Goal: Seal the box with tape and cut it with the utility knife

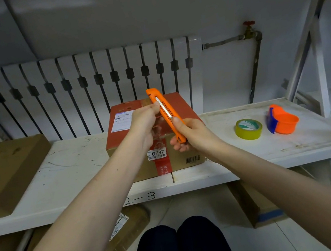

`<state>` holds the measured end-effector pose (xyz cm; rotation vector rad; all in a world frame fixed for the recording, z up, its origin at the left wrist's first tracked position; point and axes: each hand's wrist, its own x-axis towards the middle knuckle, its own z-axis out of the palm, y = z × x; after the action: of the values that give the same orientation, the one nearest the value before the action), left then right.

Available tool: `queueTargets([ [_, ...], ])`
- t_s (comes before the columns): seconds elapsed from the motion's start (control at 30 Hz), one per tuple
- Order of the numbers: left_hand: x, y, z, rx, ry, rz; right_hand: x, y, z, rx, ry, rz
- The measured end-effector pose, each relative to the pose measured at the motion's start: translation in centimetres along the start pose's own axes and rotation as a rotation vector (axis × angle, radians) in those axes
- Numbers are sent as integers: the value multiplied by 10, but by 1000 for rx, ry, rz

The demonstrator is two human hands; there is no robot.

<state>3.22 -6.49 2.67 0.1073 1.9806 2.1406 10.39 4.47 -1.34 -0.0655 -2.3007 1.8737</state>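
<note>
A cardboard box with a red top and a white shipping label stands in the middle of the white shelf. Above it I hold an orange utility knife, tilted, tip pointing up and away. My right hand grips the knife's lower end. My left hand pinches the knife near the middle, at the slider. A yellowish tape roll lies flat on the shelf to the right of the box. Beside it sits an orange and blue tape dispenser.
A flat brown carton lies on the left of the shelf. A white radiator stands behind, with a pipe and red valve at the right. Shelf uprights rise at right. Parcels lie on the floor below.
</note>
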Motion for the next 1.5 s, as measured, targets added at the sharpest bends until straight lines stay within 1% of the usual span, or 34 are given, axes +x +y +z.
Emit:
queueTargets([
  [0.1, 6, -5, 3, -38, 22, -34, -4, 8, -6, -348, 204, -177],
  [0.13, 7, -7, 5, -43, 29, -43, -6, 10, -9, -407, 255, -224],
  [0.23, 9, -11, 11, -37, 5, -60, -9, 13, -20, -439, 335, -325],
  [0.3, 10, -14, 17, 76, -47, -15, -7, 17, -33, -414, 380, -329],
  [0.33, 12, -16, 19, 205, -61, 49, -6, 20, -41, -397, 412, -318],
  [0.37, 14, -21, 19, 386, -62, 148, -3, 25, -51, -385, 459, -295],
  [0.43, 19, -30, 14, 810, -43, 366, 7, 44, -77, -382, 586, -206],
  [0.5, 23, -39, 9, 1144, -34, 478, 19, 72, -104, -438, 688, -71],
  [0.53, 26, -42, 7, 1242, -36, 504, 24, 87, -116, -486, 714, 1],
  [0.6, 33, -48, 6, 1330, -65, 528, 33, 114, -133, -584, 727, 146],
  [0.7, 43, -54, 10, 1392, -108, 526, 45, 143, -143, -711, 660, 281],
  [0.9, 56, -59, 11, 1443, -101, 578, 75, 175, -143, -900, 572, 360],
  [1.13, 63, -58, 12, 1440, -103, 599, 92, 204, -139, -1005, 538, 418],
  [1.27, 64, -58, 10, 1427, -96, 605, 96, 202, -136, -1041, 521, 455],
  [1.3, 64, -59, 10, 1419, -94, 603, 96, 196, -133, -1048, 528, 436],
  [1.33, 64, -60, 9, 1410, -94, 605, 97, 188, -129, -1036, 547, 374],
  [1.4, 62, -60, 10, 1392, -96, 597, 95, 167, -114, -917, 578, 153],
  [1.5, 59, -60, 12, 1382, -98, 580, 85, 129, -88, -649, 605, -179],
])
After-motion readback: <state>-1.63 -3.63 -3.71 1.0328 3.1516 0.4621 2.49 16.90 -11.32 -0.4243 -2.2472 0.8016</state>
